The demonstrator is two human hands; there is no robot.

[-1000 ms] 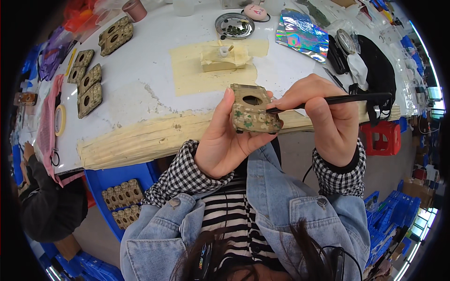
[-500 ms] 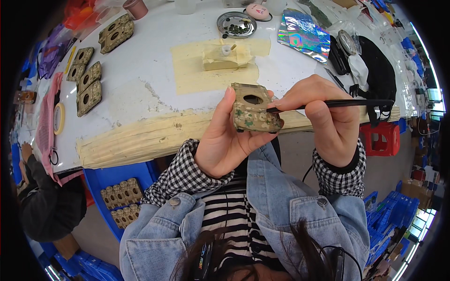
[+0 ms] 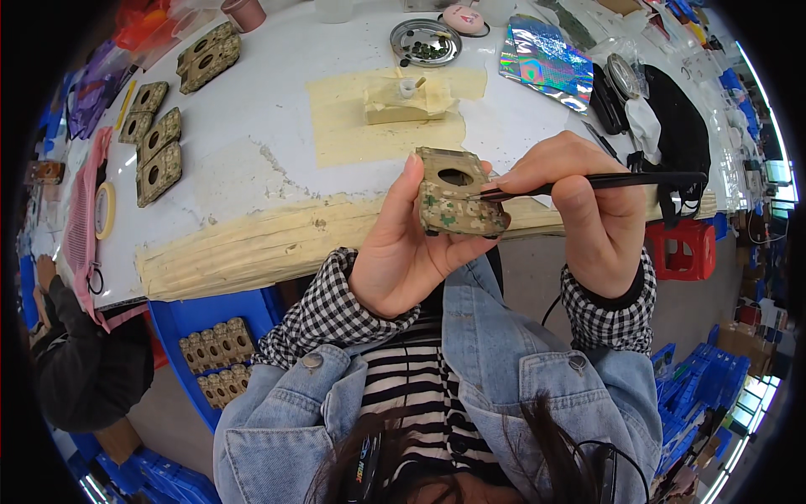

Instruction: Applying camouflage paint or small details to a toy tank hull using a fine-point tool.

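Camouflage-patterned, the casing (image 3: 449,205) sits tilted in your left hand (image 3: 390,260), above the near edge of the counter (image 3: 273,92). That hand's grip is partly curled about it, thumb along the left side, fingers below. Your right hand (image 3: 594,223) is just to the casing's right, its grip pinched closed on a slender black tool (image 3: 642,180). The tool's long axis runs nearly level leftward, pointing at the casing's face on your side of the hole; whether its tip touches, I cannot tell.
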